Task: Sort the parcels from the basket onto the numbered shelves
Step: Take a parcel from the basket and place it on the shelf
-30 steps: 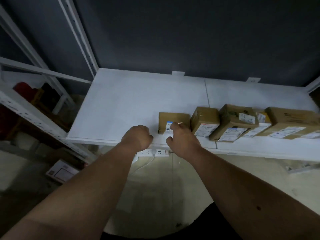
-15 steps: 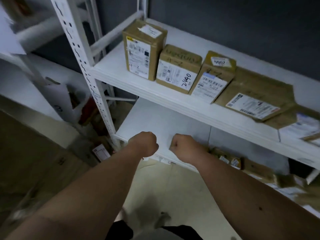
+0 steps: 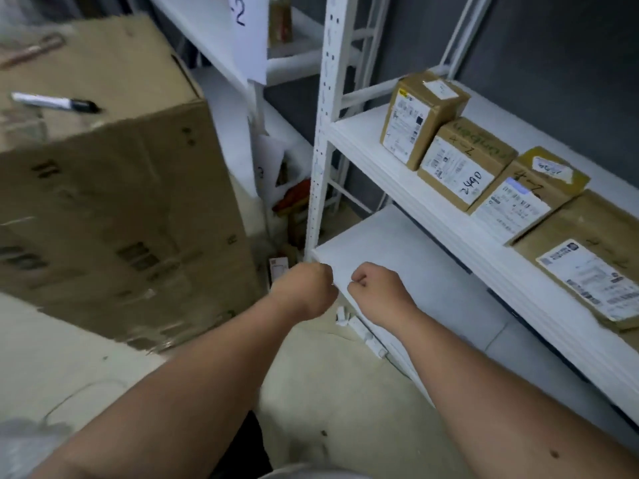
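Both hands have left the lower shelf (image 3: 397,257), and the view has swung toward ten o'clock. Left hand (image 3: 304,288) and right hand (image 3: 377,288) are clenched, holding nothing. Best to open them before reaching for another parcel.

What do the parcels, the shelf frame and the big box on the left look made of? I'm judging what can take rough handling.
Parcels: brown corrugated cardboard, matte, with white paper labels and tape. Shelf frame: probably painted metal, white, going by its punched slot holes. Big box: creased brown cardboard; glossy streaks suggest clear tape.
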